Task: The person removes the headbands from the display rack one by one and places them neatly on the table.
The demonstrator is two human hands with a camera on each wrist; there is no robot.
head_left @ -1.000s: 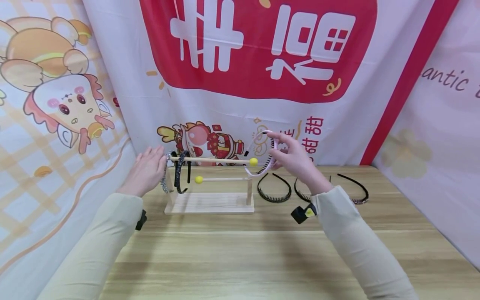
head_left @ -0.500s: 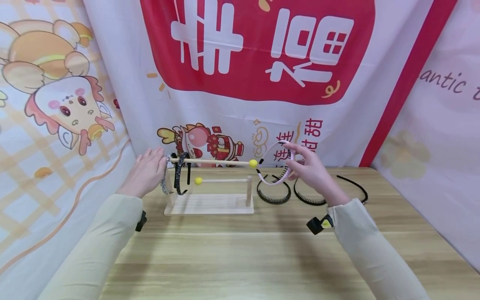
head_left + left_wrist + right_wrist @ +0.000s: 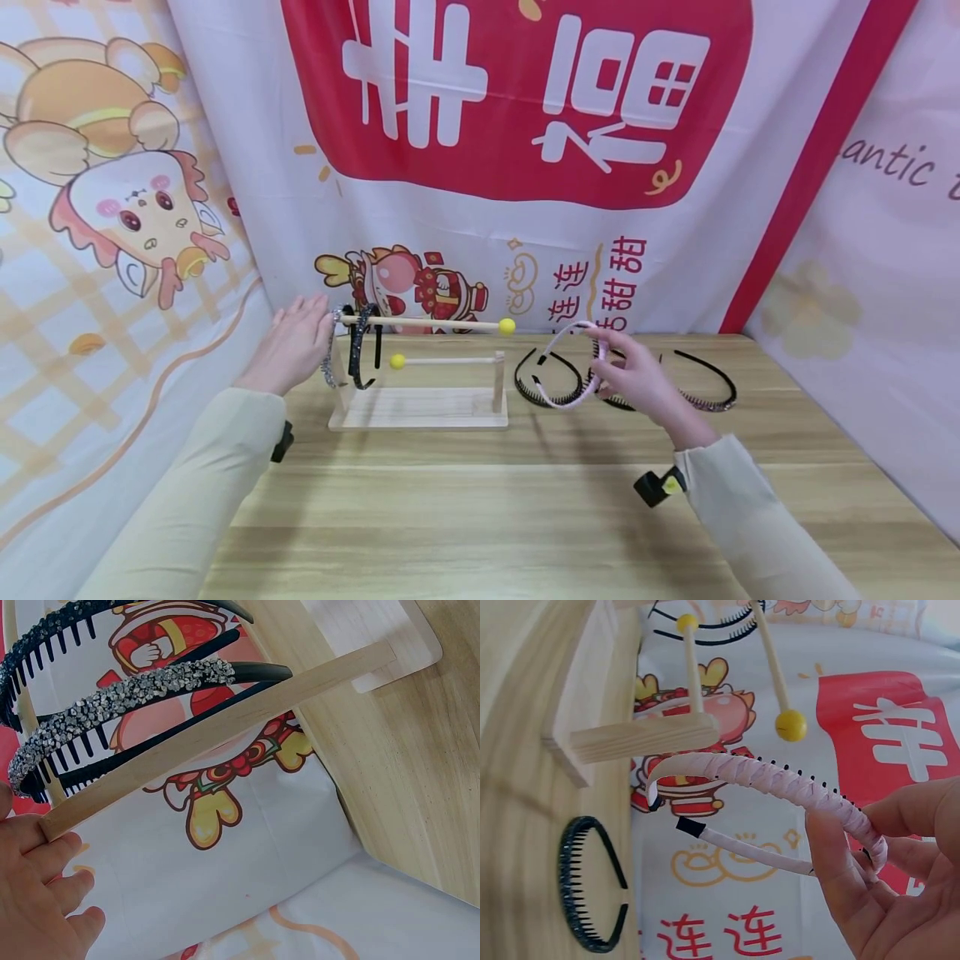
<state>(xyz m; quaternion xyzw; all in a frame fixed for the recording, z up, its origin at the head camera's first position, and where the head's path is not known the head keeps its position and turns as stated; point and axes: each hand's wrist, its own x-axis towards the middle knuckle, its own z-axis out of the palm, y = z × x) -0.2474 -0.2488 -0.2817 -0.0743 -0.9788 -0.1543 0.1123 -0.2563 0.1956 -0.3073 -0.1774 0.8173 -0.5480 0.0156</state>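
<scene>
My right hand (image 3: 637,379) pinches a pink wrapped headband (image 3: 772,780) with black teeth, held in the air right of a wooden display rack (image 3: 420,415). In the right wrist view, thumb and fingers grip the band's curved middle, its two black tips pointing away from the hand. My left hand (image 3: 291,346) rests against the top of the rack's left post (image 3: 187,750), fingers extended. Beside it, a silver rhinestone headband (image 3: 112,701) and a dark sparkly headband (image 3: 356,354) hang on the rack's upper bar (image 3: 435,322).
On the table right of the rack lie a black toothed headband (image 3: 551,402), another black one (image 3: 618,405) partly hidden by the right hand, and a third with a decorated band (image 3: 723,403). Yellow balls (image 3: 507,327) cap the rack's bars. Printed cloth (image 3: 465,225) hangs behind.
The right hand has moved right and down with the pink headband, away from the upper bar's yellow-balled end. The left hand stays at the post.
</scene>
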